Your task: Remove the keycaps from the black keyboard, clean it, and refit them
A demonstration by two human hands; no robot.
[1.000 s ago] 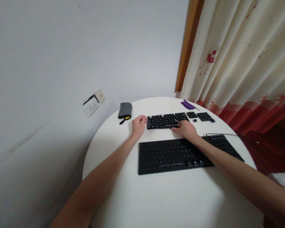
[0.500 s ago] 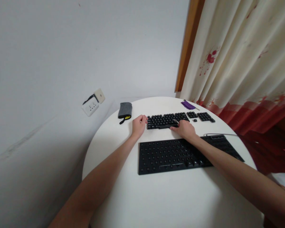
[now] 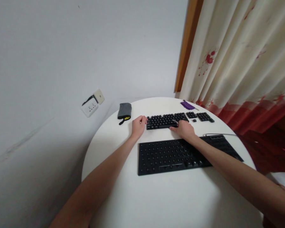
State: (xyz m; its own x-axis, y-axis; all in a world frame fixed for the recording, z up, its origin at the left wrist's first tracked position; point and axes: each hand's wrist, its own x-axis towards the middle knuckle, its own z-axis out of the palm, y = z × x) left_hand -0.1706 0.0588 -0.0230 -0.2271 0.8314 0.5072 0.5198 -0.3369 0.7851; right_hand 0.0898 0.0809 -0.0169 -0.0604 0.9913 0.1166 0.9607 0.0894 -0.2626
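Loose black keycaps (image 3: 162, 120) lie on the white table, set out in keyboard order. At their left edge is my left hand (image 3: 138, 126), its fingers curled; it seems to touch the end keycaps, and whatever may be in the fingers is hidden. My right hand (image 3: 185, 129) rests at the lower right of the same block, fingers closed on a thin shiny metal tool (image 3: 175, 121) whose kind I cannot make out. Nearer to me lies a black keyboard base (image 3: 161, 152) with its switches bare, partly covered by my right forearm.
Smaller keycap groups, including a number pad block (image 3: 204, 117), lie to the right, with a single keycap (image 3: 194, 120) nearby. A grey cloth (image 3: 124, 110) is at the back left, a purple pouch (image 3: 187, 105) at the back right. The keyboard's cable (image 3: 223, 134) runs rightward.
Both hands hold nearly the same positions over the keycaps. The whole view has shifted very slightly.
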